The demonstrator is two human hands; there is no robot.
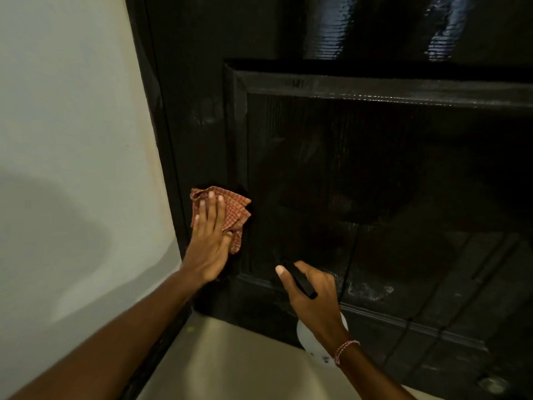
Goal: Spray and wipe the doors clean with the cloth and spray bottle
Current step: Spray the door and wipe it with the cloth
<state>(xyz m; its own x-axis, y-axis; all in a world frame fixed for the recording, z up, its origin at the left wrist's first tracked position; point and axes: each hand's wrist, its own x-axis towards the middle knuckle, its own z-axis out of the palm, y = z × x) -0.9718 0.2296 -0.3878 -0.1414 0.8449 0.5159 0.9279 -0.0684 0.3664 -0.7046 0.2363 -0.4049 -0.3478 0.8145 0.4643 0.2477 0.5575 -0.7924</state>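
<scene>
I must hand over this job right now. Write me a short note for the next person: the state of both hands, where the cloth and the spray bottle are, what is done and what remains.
Left hand: open, fingers straight, pressing the cloth flat against the left side of the door, beside the recessed panel.
Right hand: grips the spray bottle, nozzle toward the lower panel.
Done: pale smears near the panel's lower edge suggest some spraying; how much is wiped, I cannot tell.
Left: probably wipe across panel and frame, spraying where needed.
</scene>
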